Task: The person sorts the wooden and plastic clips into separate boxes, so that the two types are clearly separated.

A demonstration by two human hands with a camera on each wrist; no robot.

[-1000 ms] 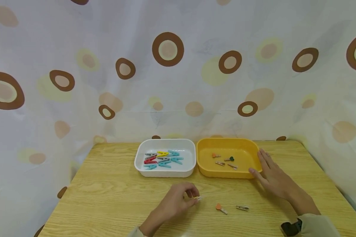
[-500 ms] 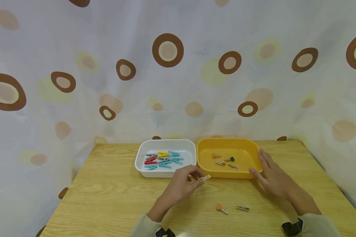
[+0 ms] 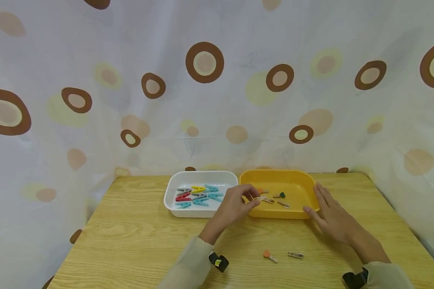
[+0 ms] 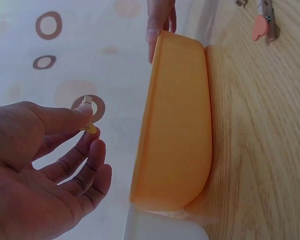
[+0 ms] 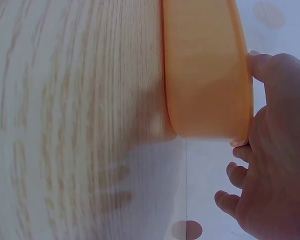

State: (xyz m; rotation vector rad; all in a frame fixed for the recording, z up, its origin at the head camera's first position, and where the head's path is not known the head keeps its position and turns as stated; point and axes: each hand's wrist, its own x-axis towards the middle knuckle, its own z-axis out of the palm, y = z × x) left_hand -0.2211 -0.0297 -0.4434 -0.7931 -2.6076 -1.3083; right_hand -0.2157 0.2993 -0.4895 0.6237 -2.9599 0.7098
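Note:
My left hand (image 3: 235, 204) pinches a small pale clothespin (image 4: 88, 101) with a yellow piece on it, between thumb and fingertip. It hovers over the left part of the yellow tray (image 3: 300, 209). In that tray lie several small wooden clothespins, one with a green heart (image 3: 282, 195). My right hand (image 3: 334, 218) rests against the tray's right end, its fingers extended along the rim and its thumb at the near corner. On the table in front lie a clothespin with an orange heart (image 3: 269, 256) and a plain wooden clothespin (image 3: 295, 255).
A white tray (image 3: 191, 214) stands directly left of the yellow one, with several plastic clothespins in blue, red, yellow and grey inside. Both sit at the back of the wooden table (image 3: 130, 241). Behind hangs a patterned curtain (image 3: 217, 104).
My left hand has carried the pale clothespin from the tabletop up and forward, over the yellow tray. The right hand has stayed at the tray's right end.

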